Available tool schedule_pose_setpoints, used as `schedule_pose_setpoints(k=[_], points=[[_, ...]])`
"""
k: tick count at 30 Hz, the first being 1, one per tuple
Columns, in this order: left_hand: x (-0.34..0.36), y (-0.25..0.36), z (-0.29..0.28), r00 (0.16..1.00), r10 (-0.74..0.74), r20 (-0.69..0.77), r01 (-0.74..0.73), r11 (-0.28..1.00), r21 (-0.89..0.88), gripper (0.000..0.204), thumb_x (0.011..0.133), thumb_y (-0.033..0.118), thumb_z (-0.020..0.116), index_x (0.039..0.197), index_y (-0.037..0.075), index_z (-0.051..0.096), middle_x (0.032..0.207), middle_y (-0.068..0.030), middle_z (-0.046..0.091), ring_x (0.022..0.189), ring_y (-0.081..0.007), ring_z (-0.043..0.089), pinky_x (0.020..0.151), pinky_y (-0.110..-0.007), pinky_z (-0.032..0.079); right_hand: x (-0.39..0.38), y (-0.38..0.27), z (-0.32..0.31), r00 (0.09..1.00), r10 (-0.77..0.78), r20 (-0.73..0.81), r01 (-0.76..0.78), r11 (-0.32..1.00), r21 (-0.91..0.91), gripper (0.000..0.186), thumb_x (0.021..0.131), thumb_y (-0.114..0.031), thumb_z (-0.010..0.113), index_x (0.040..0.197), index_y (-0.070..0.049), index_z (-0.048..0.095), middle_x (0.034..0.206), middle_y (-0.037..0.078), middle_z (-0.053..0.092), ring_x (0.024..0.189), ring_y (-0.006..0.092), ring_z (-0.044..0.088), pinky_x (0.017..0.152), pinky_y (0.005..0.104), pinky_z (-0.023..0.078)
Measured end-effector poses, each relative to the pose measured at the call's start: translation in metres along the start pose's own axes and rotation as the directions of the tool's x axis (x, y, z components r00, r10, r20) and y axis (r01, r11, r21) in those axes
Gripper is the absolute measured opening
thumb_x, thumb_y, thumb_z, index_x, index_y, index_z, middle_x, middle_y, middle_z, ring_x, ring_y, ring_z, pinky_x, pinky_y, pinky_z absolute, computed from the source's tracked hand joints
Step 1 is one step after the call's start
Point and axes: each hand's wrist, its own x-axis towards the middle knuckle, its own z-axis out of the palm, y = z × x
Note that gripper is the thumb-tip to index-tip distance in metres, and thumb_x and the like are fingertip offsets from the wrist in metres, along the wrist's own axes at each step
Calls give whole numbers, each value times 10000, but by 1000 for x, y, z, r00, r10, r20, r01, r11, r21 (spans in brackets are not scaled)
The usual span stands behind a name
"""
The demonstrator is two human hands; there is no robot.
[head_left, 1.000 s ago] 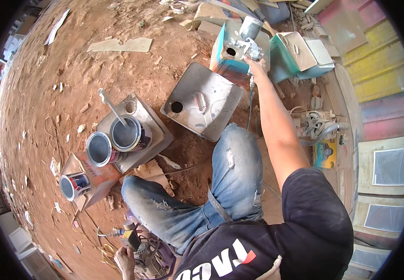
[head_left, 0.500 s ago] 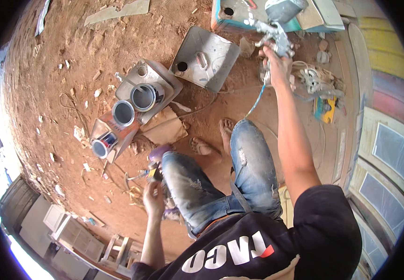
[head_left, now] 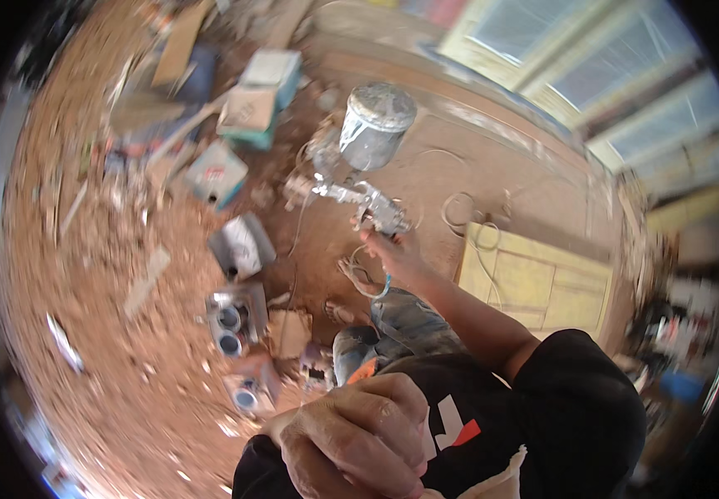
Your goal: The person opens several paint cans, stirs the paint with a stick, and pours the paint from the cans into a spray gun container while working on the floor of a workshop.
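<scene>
My right hand (head_left: 394,254) is wrapped round the handle of a silver, paint-spattered spray gun (head_left: 380,209). Just above the gun's body is a grey lidded paint cup (head_left: 374,129) streaked with white, which appears joined to it. A blue-and-white hose (head_left: 386,287) hangs from below the grip. Close to the camera, my left hand (head_left: 358,437) is raised in front of my chest with its fingers curled closed. Whatever may be inside those fingers is hidden.
Paint cans (head_left: 229,343) stand on a metal tin at lower left, near a cardboard piece (head_left: 290,334). Further tins (head_left: 216,173) lie beyond. A pale yellow panel (head_left: 534,279) is on the ground to the right, with thin hose loops beside it. Framed glass panels (head_left: 559,71) line the far right.
The view has swung to the right, bringing the yellow panel into sight. My left hand has come up from beside my knee to near the camera. The spray gun remains in my right hand.
</scene>
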Motion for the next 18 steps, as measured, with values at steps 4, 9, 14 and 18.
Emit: schedule_pose_setpoints(k=[4,9,14,18], points=[[38,-58,61,958,-2,288,81,962,-261,91,875,131,737,960,120,705,955,-72,646,818,-191,579,703,-361,410,-58,-55,-50,990,-72,-119,89,986,142,283,958,-121,644,1235,-76,619,915,-19,621,770,59,579,680,271,524],[63,-142,139,906,-54,420,224,902,-369,125,928,157,679,1044,112,666,1007,-86,625,878,-195,578,765,-377,426,-118,-105,-153,971,-57,-230,98,980,171,342,960,-174,646,1282,-79,584,977,20,651,851,96,623,770,294,542],[80,-216,199,884,-51,465,243,900,-363,172,961,152,613,1116,76,618,1040,-112,604,932,-211,569,823,-360,435,-137,-108,-248,858,16,-514,22,997,69,353,952,-219,666,1249,-38,608,1110,51,666,1033,146,613,898,323,502],[89,-275,230,911,-11,412,132,954,-268,212,988,149,560,1173,47,580,1066,-133,587,975,-223,563,870,-347,442,-141,-110,-315,749,-44,-661,31,999,-32,379,944,-174,683,1280,-18,602,1119,53,676,975,128,604,855,306,486]])
